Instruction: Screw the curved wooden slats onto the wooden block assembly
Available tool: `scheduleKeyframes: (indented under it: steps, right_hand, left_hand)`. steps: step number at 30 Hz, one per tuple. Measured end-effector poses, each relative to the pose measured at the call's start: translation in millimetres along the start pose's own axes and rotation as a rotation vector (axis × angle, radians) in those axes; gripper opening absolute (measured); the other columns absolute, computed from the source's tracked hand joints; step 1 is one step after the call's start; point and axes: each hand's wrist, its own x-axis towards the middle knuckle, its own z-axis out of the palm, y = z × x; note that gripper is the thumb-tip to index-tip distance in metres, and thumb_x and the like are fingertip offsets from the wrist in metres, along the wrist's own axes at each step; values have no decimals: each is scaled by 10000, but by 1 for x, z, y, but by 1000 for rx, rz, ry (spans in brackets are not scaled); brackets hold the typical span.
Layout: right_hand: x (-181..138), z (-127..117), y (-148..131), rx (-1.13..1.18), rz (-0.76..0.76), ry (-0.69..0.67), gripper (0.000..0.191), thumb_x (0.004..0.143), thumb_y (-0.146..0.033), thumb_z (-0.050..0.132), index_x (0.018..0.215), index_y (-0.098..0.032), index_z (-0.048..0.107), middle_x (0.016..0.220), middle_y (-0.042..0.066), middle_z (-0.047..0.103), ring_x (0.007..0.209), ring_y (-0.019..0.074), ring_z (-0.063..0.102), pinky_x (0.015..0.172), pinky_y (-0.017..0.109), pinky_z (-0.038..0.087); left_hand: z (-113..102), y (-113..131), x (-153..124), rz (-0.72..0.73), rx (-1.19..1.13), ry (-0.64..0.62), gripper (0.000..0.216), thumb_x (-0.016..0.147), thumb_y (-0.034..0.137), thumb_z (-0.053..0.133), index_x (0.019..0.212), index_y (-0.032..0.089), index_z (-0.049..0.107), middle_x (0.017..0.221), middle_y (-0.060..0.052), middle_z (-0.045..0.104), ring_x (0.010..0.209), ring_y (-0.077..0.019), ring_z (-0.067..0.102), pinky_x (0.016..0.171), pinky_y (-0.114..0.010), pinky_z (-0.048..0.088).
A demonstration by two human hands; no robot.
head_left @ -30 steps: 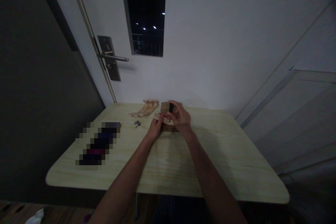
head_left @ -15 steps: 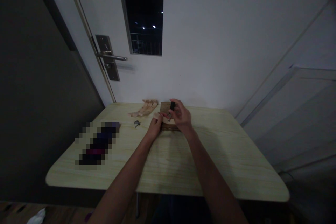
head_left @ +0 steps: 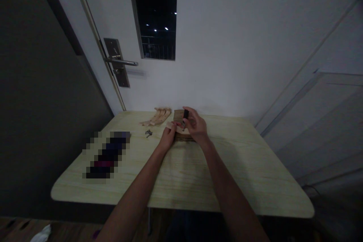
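My right hand [head_left: 197, 125] is closed round the short black handle of a screwdriver [head_left: 186, 114], held upright with its metal end down. Under its tip lies a pale, curved wooden piece [head_left: 181, 130]. My left hand [head_left: 168, 136] pinches the left end of that piece and presses it down. Beneath it is a brown block [head_left: 178, 115], which looks like layered cardboard or wood. My fingers hide parts of both pieces. Left of my left hand lies a small heap of metal screws [head_left: 148, 133]; their exact shape is too small to make out.
Several more pale curved wooden pieces [head_left: 159, 116] lie at the back of the table [head_left: 249, 181]. A blurred-out dark object [head_left: 107, 155] is on its left side. Behind the table stands a white door with a metal handle [head_left: 121, 61] and a dark window.
Both hands stay in nearly the same place. The camera view has shifted very slightly; the screwdriver is still upright over the pale piece.
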Motion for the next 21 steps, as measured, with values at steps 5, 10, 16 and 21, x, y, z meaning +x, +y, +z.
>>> scheduleKeyframes:
  steps: [5, 10, 16, 21]
  right_hand:
    - [1, 0, -2, -45, 0, 23, 330, 891, -368, 578, 1214, -296, 588, 1100, 27, 703, 833, 190, 693, 698, 305, 594]
    - [1, 0, -5, -61, 11, 2, 381, 884, -363, 580, 1258, -293, 574, 1146, 32, 696, 833, 189, 696, 692, 301, 597]
    - [1, -2, -5, -38, -12, -16, 415, 916, -337, 511, 1326, -282, 534, 1184, 58, 690, 973, 215, 694, 770, 336, 602]
    - [2, -2, -2, -20, -2, -39, 417, 918, -355, 515, 1328, -282, 523, 1125, 61, 709, 966, 223, 706, 753, 343, 614]
  left_hand:
    - [0, 3, 0, -2, -3, 4, 455, 842, 603, 488, 869, 175, 641, 886, -63, 698, 912, -217, 611, 880, -321, 460]
    - [-1, 5, -1, -1, -4, -3, 450, 836, 602, 497, 861, 173, 631, 896, -67, 695, 908, -214, 608, 874, -321, 462]
    - [-1, 1, 2, 8, -28, -23, 453, 838, 602, 492, 851, 168, 622, 869, -61, 695, 900, -212, 613, 881, -325, 471]
    - [-2, 0, 3, -12, -16, -23, 438, 833, 586, 496, 835, 172, 637, 880, -59, 701, 924, -215, 615, 902, -322, 457]
